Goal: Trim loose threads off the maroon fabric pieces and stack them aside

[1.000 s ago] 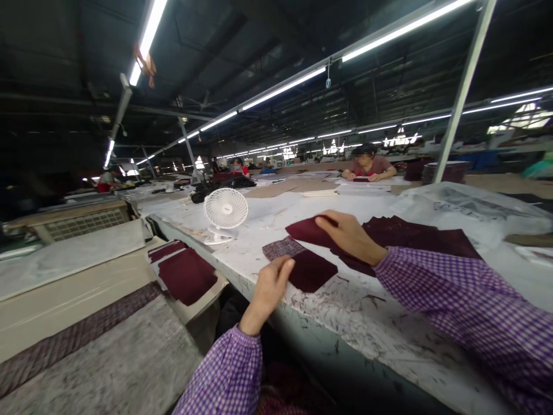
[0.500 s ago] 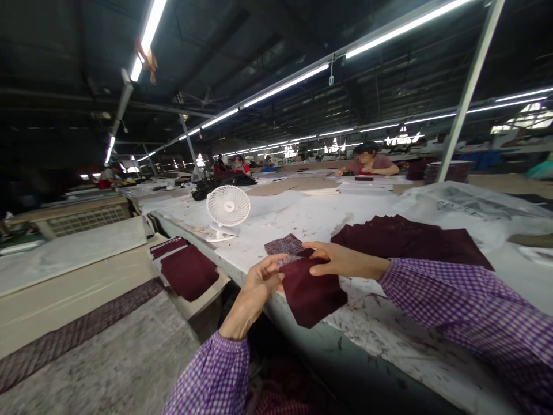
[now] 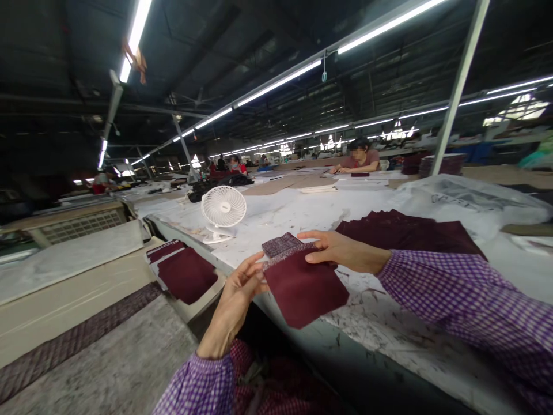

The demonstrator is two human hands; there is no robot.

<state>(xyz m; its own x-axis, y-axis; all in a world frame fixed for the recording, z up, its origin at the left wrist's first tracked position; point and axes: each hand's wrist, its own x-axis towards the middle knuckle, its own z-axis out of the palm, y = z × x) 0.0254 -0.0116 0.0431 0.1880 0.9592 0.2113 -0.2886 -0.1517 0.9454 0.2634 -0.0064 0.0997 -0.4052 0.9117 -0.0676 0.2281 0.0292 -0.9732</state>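
A maroon fabric piece [image 3: 305, 288] with a speckled strip along its top edge hangs over the front edge of the white table [image 3: 276, 210]. My left hand [image 3: 242, 288] pinches its upper left corner. At the upper right, my right hand [image 3: 341, 249] grips the same piece between thumb and fingers. Just behind it lies a speckled patch [image 3: 280, 244] on the table. Right of my hands, overlapping maroon pieces [image 3: 401, 230] are fanned out.
A small white fan [image 3: 223, 206] stands behind my hands. Stacked maroon pieces [image 3: 185, 274] rest on a lower surface at left. Clear plastic [image 3: 470, 199] lies at right. Across the table, a person [image 3: 365, 158] leans over a maroon item.
My left hand has moved left and the maroon piece is spread wider, showing more of its speckled strip. The view has shifted slightly. The person across has lowered an arm.
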